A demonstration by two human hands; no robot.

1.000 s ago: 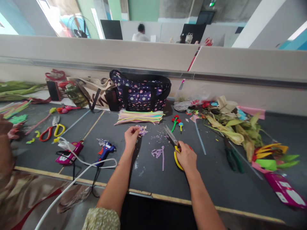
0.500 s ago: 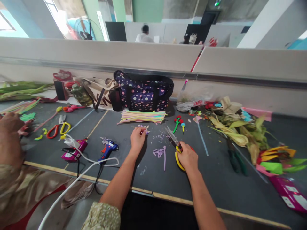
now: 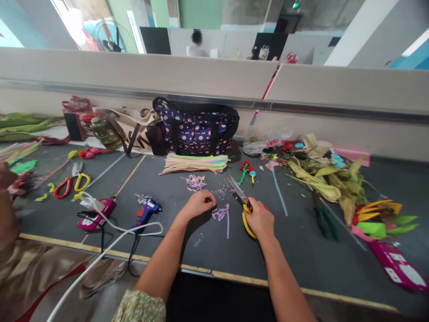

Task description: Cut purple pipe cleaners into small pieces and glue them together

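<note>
My right hand [image 3: 260,219] grips scissors [image 3: 247,222] with yellow and red handles, their blades slightly apart and pointing away from me. My left hand [image 3: 200,204] hovers low over the table, thumb and fingers pinched together; whatever they hold is too small to make out. Just beyond it lies a heap of purple and pale clippings [image 3: 196,182]. Short purple pieces [image 3: 219,214] are scattered close to the left fingertips. Beside them lies a purple stem [image 3: 228,226] with a small ball at its top. Fine purple bits are strewn near the blades.
Behind stand a bundle of pastel strips [image 3: 194,163] and a dark patterned bag [image 3: 201,127]. A blue glue gun [image 3: 147,214], white cable [image 3: 110,248] and second scissors [image 3: 72,181] lie left. Green-handled pliers [image 3: 325,219] and dried husks [image 3: 318,183] lie right. A co-worker's arm [image 3: 6,201] is far left.
My left hand has moved from the purple heap towards me and to the right, near the short purple pieces. The right hand keeps the scissors in about the same place.
</note>
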